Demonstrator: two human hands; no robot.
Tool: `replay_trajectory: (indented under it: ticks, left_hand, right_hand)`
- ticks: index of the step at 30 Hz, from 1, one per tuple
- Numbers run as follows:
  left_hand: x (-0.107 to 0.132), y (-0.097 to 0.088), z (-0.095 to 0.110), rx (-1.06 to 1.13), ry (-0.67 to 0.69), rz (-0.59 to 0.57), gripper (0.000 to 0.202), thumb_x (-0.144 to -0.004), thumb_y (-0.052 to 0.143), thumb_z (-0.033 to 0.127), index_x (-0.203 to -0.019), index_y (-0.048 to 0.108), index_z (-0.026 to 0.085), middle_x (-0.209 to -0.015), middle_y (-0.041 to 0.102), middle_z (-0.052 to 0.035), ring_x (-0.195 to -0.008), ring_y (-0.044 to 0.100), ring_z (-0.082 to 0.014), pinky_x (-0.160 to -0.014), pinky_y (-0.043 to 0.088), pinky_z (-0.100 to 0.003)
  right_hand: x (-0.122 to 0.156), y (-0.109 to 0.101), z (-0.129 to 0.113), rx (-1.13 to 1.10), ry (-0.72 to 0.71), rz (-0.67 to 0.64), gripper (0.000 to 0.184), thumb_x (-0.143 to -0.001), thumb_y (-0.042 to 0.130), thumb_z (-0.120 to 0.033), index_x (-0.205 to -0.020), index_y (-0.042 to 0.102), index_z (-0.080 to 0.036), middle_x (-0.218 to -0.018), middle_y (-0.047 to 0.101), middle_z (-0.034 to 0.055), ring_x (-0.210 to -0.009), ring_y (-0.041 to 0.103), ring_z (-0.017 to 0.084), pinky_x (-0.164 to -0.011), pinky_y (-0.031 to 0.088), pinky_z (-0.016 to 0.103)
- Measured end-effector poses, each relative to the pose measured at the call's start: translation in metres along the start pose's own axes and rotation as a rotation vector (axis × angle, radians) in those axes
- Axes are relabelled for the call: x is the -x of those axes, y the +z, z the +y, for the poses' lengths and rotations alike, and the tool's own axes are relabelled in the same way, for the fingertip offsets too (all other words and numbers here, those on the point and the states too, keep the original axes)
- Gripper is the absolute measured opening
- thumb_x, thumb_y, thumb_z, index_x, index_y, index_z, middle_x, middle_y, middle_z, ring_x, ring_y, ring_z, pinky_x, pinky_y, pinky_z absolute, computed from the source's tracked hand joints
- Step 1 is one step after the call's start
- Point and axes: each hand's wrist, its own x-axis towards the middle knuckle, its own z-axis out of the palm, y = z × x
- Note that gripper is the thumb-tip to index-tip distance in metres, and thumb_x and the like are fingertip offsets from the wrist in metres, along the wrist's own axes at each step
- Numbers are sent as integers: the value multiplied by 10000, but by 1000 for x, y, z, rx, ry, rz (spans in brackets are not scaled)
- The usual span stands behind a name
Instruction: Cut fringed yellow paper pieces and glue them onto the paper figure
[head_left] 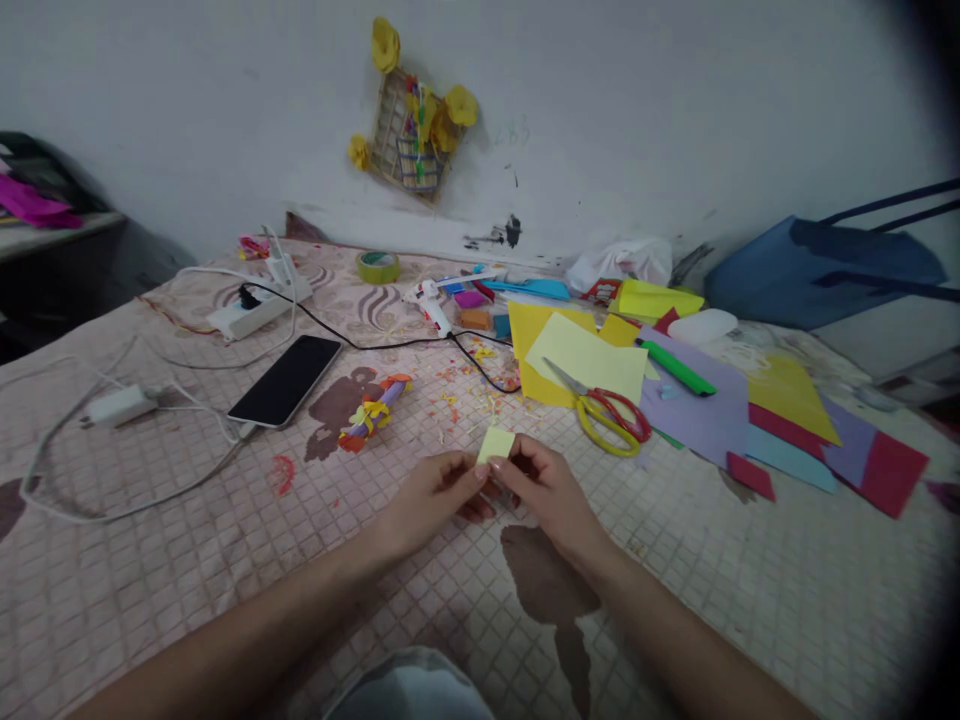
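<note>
Both hands meet at the middle of the patterned bed cover, pinching one small pale yellow paper piece (496, 443) between them. My left hand (435, 497) grips its left lower edge with thumb and fingers closed. From the right, my right hand (546, 492) pinches the same piece. Just beyond my right hand lie scissors (609, 412) with yellow and red handles, resting on a pale yellow sheet (589, 357).
Coloured paper sheets (787, 420) spread to the right with a green marker (677, 368). A black phone (286, 379), a power strip (255, 310) with cables, a glue gun (433, 303), a tape roll (378, 266) and a small paper craft (371, 412) lie to the left. A blue bag (817, 270) leans on the wall.
</note>
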Motion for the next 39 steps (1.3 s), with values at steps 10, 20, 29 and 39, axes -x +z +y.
replay_trajectory:
  ticks: [10, 20, 29, 39]
  left_hand:
    - [-2, -10, 7, -189, 226, 258, 227, -796, 579, 354, -722, 559, 141, -628, 533, 14, -579, 489, -101, -554, 409, -222]
    - [3, -4, 13, -386, 228, 207, 192, -784, 591, 321, -716, 586, 140, -654, 591, -13, -616, 525, -123, -567, 404, -232]
    - [-2, -10, 8, -182, 152, 287, 201, -759, 621, 345, -718, 569, 155, -577, 574, 17, -549, 504, -104, -532, 401, -209]
    - [-3, -8, 8, -118, 9, 184, 255, -722, 649, 393, -695, 563, 154, -505, 530, 40, -488, 450, -85, -489, 356, -197]
  right_hand:
    - [-1, -4, 4, 244, -54, -187, 131, -812, 564, -265, -705, 536, -193, -635, 474, -35, -584, 432, 117, -518, 342, 219]
    - [2, -4, -3, 280, -107, -181, 132, -830, 561, -253, -712, 546, -193, -652, 508, -36, -615, 450, 116, -564, 346, 226]
    - [-7, -10, -2, 60, 9, -137, 286, -820, 532, -455, -718, 506, -189, -585, 491, -51, -493, 455, 86, -481, 384, 202]
    - [-10, -18, -5, 267, -87, -100, 212, -852, 486, -311, -705, 555, -173, -599, 539, -31, -527, 521, 93, -487, 401, 189]
